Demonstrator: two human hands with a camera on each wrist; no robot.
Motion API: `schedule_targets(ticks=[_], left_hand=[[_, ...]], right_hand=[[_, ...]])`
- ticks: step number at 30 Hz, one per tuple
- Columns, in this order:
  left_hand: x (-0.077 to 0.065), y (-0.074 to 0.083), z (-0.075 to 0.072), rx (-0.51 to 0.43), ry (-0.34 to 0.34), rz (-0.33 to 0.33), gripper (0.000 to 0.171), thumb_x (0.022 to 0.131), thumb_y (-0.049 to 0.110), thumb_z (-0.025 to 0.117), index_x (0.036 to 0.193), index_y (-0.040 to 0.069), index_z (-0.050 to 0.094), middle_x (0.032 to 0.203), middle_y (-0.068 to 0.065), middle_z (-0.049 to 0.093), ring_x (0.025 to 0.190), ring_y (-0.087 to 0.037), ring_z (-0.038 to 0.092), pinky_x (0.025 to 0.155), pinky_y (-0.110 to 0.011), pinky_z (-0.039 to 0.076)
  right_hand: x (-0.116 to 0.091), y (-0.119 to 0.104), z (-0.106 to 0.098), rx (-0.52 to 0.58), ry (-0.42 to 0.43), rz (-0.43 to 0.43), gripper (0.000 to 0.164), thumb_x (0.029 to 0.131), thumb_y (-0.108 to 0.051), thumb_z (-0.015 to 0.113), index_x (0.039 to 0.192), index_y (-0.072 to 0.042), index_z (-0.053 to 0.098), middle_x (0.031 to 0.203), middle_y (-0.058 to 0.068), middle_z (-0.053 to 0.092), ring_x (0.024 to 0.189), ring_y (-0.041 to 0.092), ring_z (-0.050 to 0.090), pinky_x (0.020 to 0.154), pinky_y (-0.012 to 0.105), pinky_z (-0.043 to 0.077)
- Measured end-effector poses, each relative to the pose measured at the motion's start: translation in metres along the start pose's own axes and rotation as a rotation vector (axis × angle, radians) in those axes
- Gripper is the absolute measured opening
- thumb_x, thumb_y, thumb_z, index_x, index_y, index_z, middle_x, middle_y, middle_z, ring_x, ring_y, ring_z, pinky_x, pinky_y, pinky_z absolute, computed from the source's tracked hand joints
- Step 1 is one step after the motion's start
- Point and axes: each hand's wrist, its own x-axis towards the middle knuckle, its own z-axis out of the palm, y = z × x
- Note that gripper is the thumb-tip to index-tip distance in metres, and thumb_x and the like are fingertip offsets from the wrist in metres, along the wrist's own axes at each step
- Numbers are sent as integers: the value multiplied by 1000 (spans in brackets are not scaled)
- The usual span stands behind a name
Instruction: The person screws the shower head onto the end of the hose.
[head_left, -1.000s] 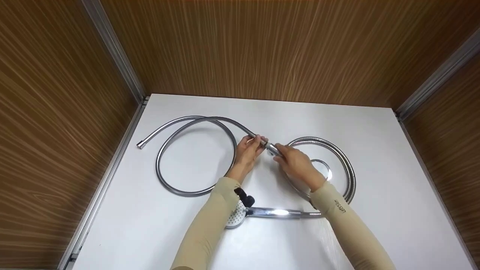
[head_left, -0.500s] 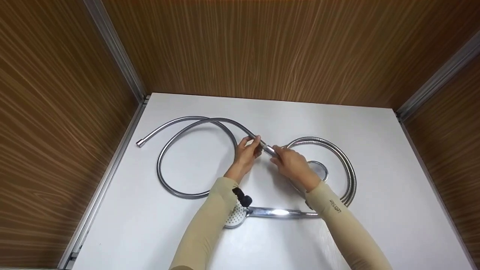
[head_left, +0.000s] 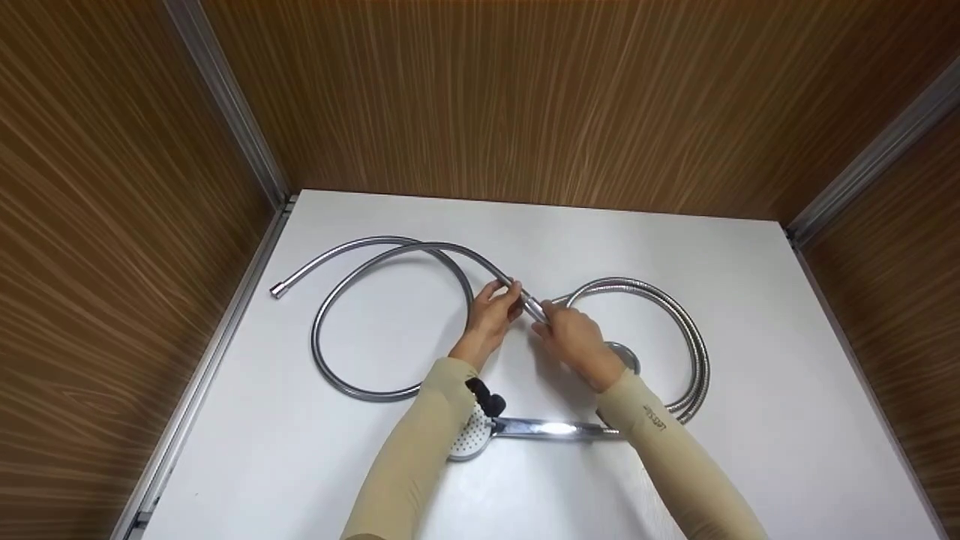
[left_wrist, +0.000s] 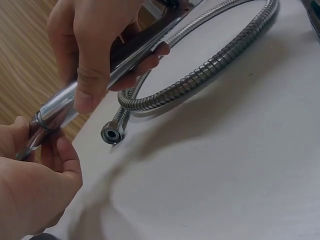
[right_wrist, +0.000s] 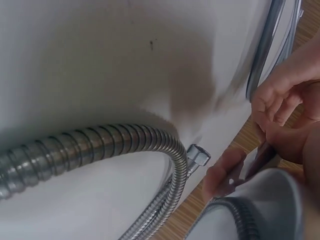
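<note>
- the left hand [head_left: 491, 319] pinches the grey smooth shower hose [head_left: 450, 247] between thumb and fingertips, right at its end.
- the right hand [head_left: 577, 337] grips the chrome shower handle [left_wrist: 57, 105], thumb laid along it and fingers curled beneath.
- between the two sets of fingers the hose end meets the handle's rim; the left fingers are the nearer, touching this joint, while the right thumb sits a little further up the handle. how far the two parts are engaged cannot be told.
- hose end and handle share one long axis, slanting from the left fingertips rightward and back toward the person; this alignment seems the relation that matters most.
- behind the right fingers, beside that wrist, shows the round head [head_left: 624, 358] of the held shower.
- near the right fingers, apart from the handle, lies the hex nut [left_wrist: 111, 134] of a ribbed metal hose [head_left: 701, 352], which coils off to their right.
- nearer the person than either hand, a second shower head [head_left: 469, 439] rests on the white tabletop [head_left: 525, 495], partly under the left sleeve.
- well left of the left fingers lies the grey hose's other end fitting [head_left: 279, 289].
</note>
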Motion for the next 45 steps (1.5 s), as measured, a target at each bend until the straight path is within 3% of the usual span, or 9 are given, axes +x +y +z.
schedule_targets(ticks=[4, 10, 15, 22, 30, 37, 45], left_hand=[[1, -2, 0, -12, -1, -36, 43, 102, 7, 68, 140, -9, 57, 81, 4, 67, 78, -8, 63, 75, -23, 54], [1, 0, 2, -41, 21, -62, 28, 100, 14, 73, 124, 3, 63, 81, 3, 66, 77, -9, 63, 75, -24, 52], [2, -2, 9, -77, 34, 5, 29, 99, 9, 73, 123, 1, 59, 79, 3, 65, 76, -9, 64, 75, -22, 55], [4, -3, 11, -140, 24, 72, 32, 102, 4, 67, 131, -4, 57, 86, 1, 70, 83, -11, 68, 86, -26, 58], [1, 4, 2, -92, -33, 130, 28, 101, 5, 67, 127, -2, 60, 95, -3, 74, 91, -12, 69, 92, -29, 60], [5, 7, -3, -57, -35, 79, 26, 103, -1, 63, 128, -3, 60, 90, -1, 72, 87, -12, 69, 86, -28, 60], [-1, 17, -12, 41, -137, 65, 31, 102, 0, 65, 132, -8, 63, 83, 2, 70, 79, -9, 67, 79, -25, 58]], right_hand=[[-1, 2, 0, -7, -20, 19, 17, 102, -23, 68, 107, -7, 64, 92, 19, 73, 79, 41, 69, 71, 56, 58], [-2, 0, -6, -26, -8, 0, 18, 103, -23, 67, 110, -8, 63, 89, 20, 72, 78, 43, 70, 68, 58, 58], [1, -1, -10, -9, 11, 17, 16, 103, -23, 66, 108, -8, 61, 89, 20, 71, 79, 44, 69, 67, 60, 58], [9, 0, -11, 43, -7, 56, 16, 103, -24, 65, 108, -9, 62, 88, 16, 70, 82, 39, 68, 72, 57, 57], [20, -3, -11, 106, -65, 49, 16, 101, -23, 68, 105, -7, 67, 70, 4, 56, 68, 26, 53, 63, 41, 44], [22, -4, -12, 118, -124, 30, 17, 98, -22, 73, 101, -5, 74, 72, 4, 61, 67, 20, 53, 62, 33, 42], [19, -3, -8, 225, -128, -18, 26, 93, -29, 82, 84, -7, 72, 73, 5, 66, 58, 12, 52, 58, 28, 43]])
